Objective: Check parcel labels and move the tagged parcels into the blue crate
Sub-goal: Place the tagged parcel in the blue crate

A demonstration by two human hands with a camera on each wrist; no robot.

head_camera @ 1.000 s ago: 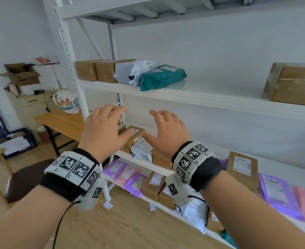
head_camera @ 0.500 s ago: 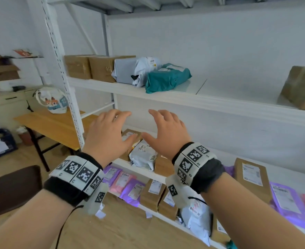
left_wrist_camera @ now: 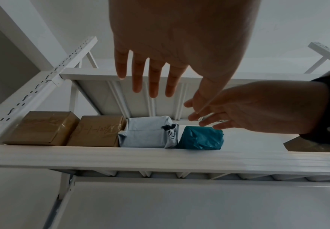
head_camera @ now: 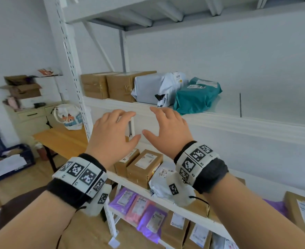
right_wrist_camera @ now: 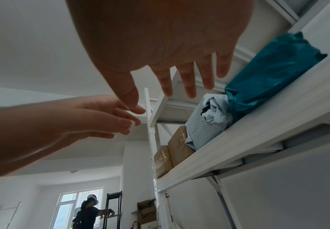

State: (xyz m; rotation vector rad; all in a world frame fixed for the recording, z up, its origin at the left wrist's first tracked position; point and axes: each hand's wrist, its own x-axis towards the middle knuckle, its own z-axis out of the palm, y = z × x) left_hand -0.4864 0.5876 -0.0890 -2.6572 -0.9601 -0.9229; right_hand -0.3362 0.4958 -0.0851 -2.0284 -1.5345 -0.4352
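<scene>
Hovering empty and spread, left hand (head_camera: 110, 135) and right hand (head_camera: 168, 130), seemingly just short of the shelf edge (head_camera: 220, 119).

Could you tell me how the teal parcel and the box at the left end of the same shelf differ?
The teal parcel is a soft, crumpled bag; the box is rigid brown cardboard with clear tape. The teal parcel shows a white label on top; none shows on the box. The teal parcel ends the row on the right. Both rest on the shelf, untouched.
</scene>
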